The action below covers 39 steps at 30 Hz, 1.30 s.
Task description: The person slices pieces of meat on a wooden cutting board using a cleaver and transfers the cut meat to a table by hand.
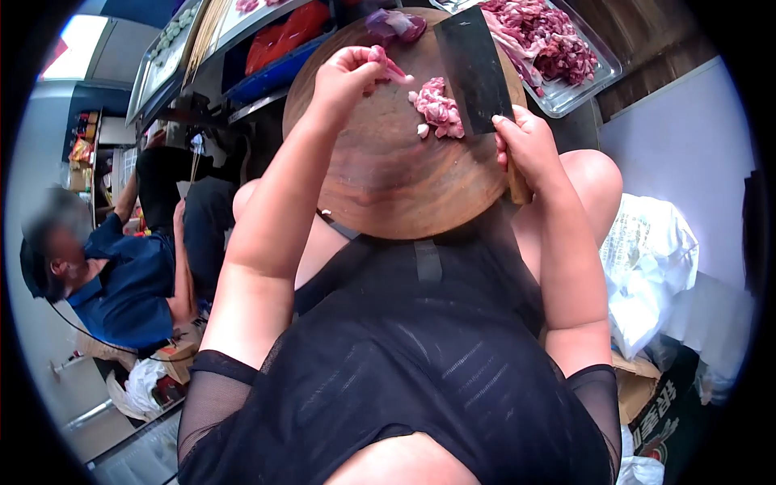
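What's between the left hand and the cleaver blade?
Head view: a pile of cut meat on the wooden board, plus the meat strip the left hand pinches, jutting toward the cleaver blade.

cleaver (474,73): 1 | chopping board (404,182): 1 | chopped-meat pile (440,111) on board: 1 | co-worker (129,267): 1

At upper centre, the left hand (343,81) pinches a strip of meat (390,66) over a round wooden board (388,182). Right of it, the right hand (529,145) grips a cleaver (475,69), blade just beside a small pile of cut meat (439,109). A metal tray (588,94) of meat lies upper right; a co-worker (129,263) sits at left.
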{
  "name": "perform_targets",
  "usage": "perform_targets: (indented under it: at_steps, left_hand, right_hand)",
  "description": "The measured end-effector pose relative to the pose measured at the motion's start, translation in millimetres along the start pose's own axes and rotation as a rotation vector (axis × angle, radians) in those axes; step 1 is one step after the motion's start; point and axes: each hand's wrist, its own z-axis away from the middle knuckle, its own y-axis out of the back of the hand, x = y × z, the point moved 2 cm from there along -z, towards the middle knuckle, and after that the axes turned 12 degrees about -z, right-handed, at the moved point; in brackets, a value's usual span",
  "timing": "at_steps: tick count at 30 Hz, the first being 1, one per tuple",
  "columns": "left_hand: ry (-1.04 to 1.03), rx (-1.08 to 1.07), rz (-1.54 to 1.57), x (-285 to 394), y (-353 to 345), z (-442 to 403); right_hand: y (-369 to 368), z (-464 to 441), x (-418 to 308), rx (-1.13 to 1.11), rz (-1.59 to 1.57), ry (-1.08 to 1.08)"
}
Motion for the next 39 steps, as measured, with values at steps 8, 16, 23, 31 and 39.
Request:
perform_targets:
  at_steps: [8, 16, 23, 31, 39]
  left_hand:
    - [0.493, 0.166, 0.494, -77, -24, 125]
    - [0.458, 0.198, 0.26, -89, -14, 122]
    - [0.363, 0.177, -0.45, -99, 26, 125]
    - [-0.095, 0.384, -0.809, -92, 42, 140]
    - [-0.615, 0.341, -0.898, -84, -22, 130]
  right_hand:
    - [-7, 20, 11, -0.116, 0.097, -0.039]
    - [-58, 50, 37, -0.278, 0.128, -0.271]
    - [-57, 66, 35, -0.155, 0.151, -0.375]
    - [-62, 77, 22, -0.122, 0.315, -0.267]
    - [-95, 99, 10, -0.121, 1.188, 0.548]
